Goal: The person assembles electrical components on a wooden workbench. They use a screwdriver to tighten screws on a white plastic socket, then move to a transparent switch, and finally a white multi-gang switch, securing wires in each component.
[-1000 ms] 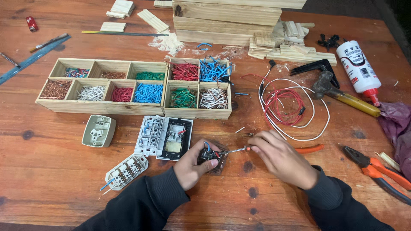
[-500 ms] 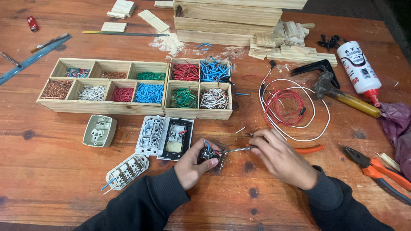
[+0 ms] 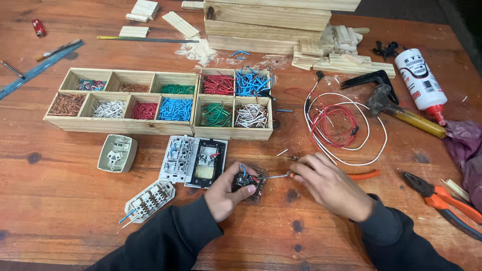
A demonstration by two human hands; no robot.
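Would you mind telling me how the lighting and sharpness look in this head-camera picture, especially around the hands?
Head view: even, soft light with only faint shadows under the left hand and right hand; mild sheen on the wooden table and the white glue bottle; the small electrical part and screwdriver are fairly sharp; the far table edge bows slightly, suggesting wide-angle distortion.

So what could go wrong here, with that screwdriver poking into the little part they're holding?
The screwdriver tip sits close to the fingers of the left hand gripping the small electrical part; a slip might jab them. The part is held above the table rather than braced on it, so it could twist. A dropped piece might be lost among the loose wire coil nearby.
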